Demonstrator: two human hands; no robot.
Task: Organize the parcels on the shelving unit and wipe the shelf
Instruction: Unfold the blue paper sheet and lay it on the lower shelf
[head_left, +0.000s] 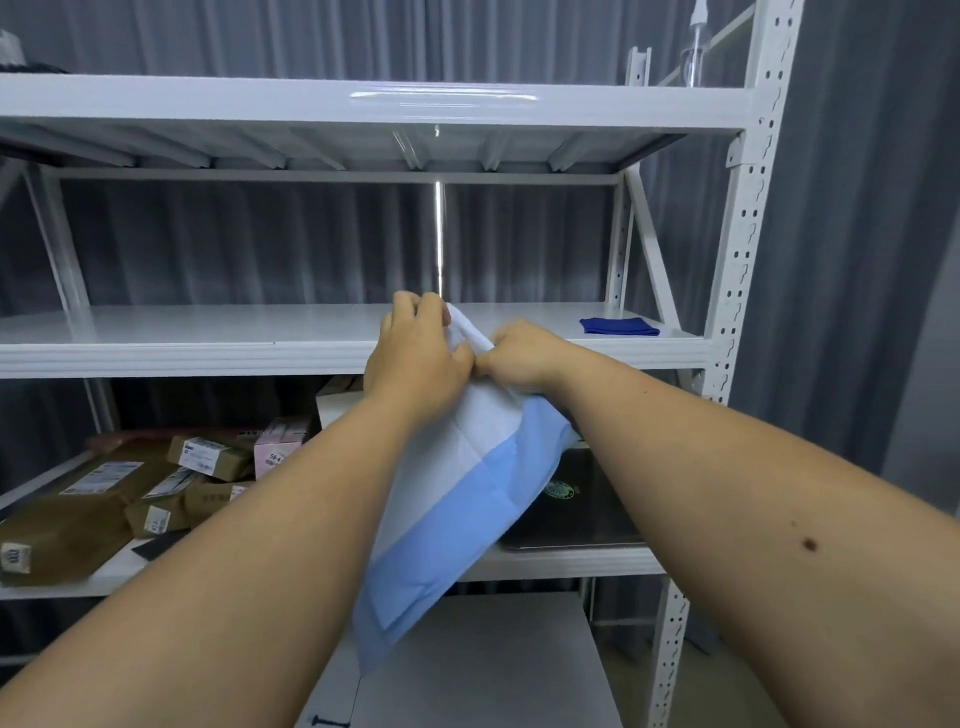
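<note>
A blue-and-white soft parcel (467, 499) is gripped at its top edge by the left hand (415, 358) and right hand (524, 358), hung long axis downward, just near of the middle shelf (208, 332) lying beyond.

A white and light-blue soft parcel (467, 499) hangs tilted in front of the white shelving unit (737, 291), its top corner at the middle shelf's front edge. A folded dark-blue cloth (619, 327) lies near that shelf's right end. Brown and pink parcels (156, 488) crowd the lower shelf's left side; a dark parcel (582, 504) lies at its right.
</note>
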